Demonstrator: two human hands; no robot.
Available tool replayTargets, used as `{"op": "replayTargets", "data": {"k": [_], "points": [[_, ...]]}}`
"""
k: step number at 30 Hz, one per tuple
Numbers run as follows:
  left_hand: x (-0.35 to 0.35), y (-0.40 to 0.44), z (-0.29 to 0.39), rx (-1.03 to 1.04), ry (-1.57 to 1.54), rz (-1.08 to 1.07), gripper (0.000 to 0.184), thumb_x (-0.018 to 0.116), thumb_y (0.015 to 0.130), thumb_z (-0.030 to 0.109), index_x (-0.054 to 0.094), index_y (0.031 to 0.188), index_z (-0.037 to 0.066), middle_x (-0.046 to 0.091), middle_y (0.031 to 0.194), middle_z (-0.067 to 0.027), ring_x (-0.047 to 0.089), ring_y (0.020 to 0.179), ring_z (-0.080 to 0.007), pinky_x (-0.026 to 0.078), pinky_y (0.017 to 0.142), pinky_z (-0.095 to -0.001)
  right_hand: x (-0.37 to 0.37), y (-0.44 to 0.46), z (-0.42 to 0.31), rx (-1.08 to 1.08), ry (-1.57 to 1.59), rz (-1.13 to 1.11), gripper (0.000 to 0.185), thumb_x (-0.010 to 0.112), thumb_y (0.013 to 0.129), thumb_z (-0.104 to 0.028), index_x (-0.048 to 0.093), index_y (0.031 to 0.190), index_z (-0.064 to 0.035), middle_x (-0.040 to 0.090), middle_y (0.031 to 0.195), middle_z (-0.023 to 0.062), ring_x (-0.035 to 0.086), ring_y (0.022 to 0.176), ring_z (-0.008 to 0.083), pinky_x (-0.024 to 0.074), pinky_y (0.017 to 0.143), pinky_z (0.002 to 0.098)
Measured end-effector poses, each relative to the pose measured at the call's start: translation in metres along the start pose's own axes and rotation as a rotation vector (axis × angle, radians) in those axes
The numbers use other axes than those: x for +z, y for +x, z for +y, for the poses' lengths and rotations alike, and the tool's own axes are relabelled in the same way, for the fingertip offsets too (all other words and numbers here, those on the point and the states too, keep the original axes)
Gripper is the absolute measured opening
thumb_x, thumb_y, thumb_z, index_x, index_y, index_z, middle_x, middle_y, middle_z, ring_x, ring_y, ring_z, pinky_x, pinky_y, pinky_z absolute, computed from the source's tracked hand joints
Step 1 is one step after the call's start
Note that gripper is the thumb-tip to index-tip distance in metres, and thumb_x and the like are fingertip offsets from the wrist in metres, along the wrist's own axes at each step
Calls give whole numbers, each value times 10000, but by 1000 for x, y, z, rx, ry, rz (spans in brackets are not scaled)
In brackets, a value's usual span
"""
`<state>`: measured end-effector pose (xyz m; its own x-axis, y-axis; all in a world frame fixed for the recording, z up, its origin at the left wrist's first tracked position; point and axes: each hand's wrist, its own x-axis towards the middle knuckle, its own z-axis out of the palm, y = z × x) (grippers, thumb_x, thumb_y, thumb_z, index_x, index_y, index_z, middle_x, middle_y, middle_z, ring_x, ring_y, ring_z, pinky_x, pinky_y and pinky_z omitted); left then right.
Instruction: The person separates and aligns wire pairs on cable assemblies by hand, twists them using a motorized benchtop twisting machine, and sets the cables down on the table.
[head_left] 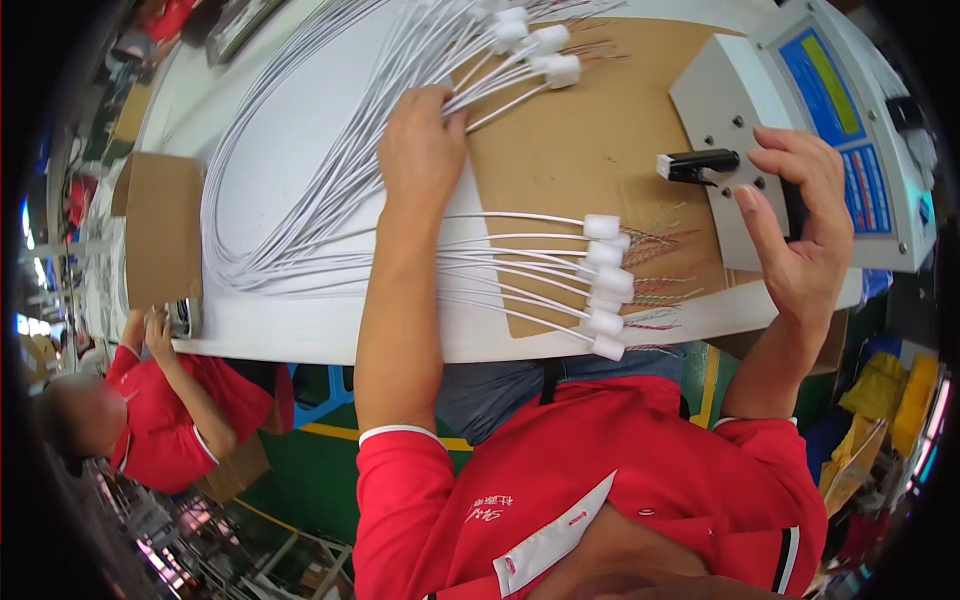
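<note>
My left hand (424, 150) is closed around part of a bundle of white cables (330, 165) at the far side of the table. Those cables end in white cylindrical pieces (562, 70) with thin coloured wires sticking out. Nearer my body, a second group of cable ends with white cylinders (612, 284) and twisted coloured wires (655, 240) lies across the brown board. My right hand (805, 205) is empty, thumb and fingers apart, beside a black clamp-like part (700, 166) with a whitish tip, on the front of a grey machine (705, 90).
A brown cardboard sheet (600, 150) lies on the white table (400, 335). The machine carries a blue panel with a greenish display (830, 80). An open cardboard box (163, 230) stands at the left edge. Another person in a red shirt (190, 410) sits at the left.
</note>
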<state>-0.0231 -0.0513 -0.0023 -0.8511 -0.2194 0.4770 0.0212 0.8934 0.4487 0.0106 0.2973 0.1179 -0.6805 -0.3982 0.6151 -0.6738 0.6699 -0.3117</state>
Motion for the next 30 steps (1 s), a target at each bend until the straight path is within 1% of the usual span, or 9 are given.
{"op": "replayTargets", "data": {"k": [5,9,12,15,16,18,21,27,30], "points": [[3,0,-6,101,96,38,176,746,877,149,752,1031,65,696,961,-125,684,881,-360,549,757,-453,-2,-2,2,-18,38,-37,300,810,823,2,728,1112,-17,721,1244,142,624,1190,301,480,1029,389],[6,1,-4,129,21,114,136,722,877,135,724,982,49,689,924,-138,666,886,-362,544,768,-457,-3,-4,6,-14,62,-53,304,802,842,-2,724,1135,-14,714,1260,144,612,1221,300,474,1042,395],[8,2,-7,127,-4,100,131,720,889,135,705,981,42,698,937,-144,662,896,-364,542,787,-469,-2,-3,5,-26,33,-53,302,799,835,-1,724,1128,-12,719,1244,144,621,1200,299,472,1040,395],[5,2,-5,100,4,87,160,718,914,140,713,1042,45,705,950,-156,667,903,-365,540,799,-470,-1,-1,1,8,78,-22,297,809,819,-11,727,1104,-13,727,1212,147,635,1155,302,473,1029,389],[6,3,-4,124,-28,121,163,719,920,143,719,1049,44,705,949,-157,670,905,-361,539,800,-467,-1,0,0,16,57,-8,289,822,796,-25,728,1069,-12,736,1172,142,645,1107,305,477,1007,388],[5,4,-4,160,-81,200,169,723,932,148,731,1063,42,705,947,-158,675,908,-352,537,801,-461,-1,1,0,12,50,2,287,832,786,-34,726,1051,-12,740,1159,137,646,1096,308,483,990,389],[-3,3,3,32,-50,-50,159,748,893,128,733,1032,52,691,956,-130,664,929,-359,532,771,-461,0,1,0,31,55,13,281,847,777,-53,726,1029,-26,743,1139,120,646,1087,307,501,944,388],[3,1,3,54,-4,-64,145,725,936,123,749,1046,31,708,1037,-138,680,924,-359,529,822,-456,1,0,-3,45,28,32,279,857,780,-77,731,1027,-50,741,1126,102,649,1099,298,523,895,380],[9,1,0,106,26,30,145,747,878,87,740,1019,54,669,958,-118,655,902,-346,529,763,-472,2,0,-6,58,11,46,272,856,783,-80,729,1022,-48,739,1114,96,649,1096,293,528,870,378]]}}
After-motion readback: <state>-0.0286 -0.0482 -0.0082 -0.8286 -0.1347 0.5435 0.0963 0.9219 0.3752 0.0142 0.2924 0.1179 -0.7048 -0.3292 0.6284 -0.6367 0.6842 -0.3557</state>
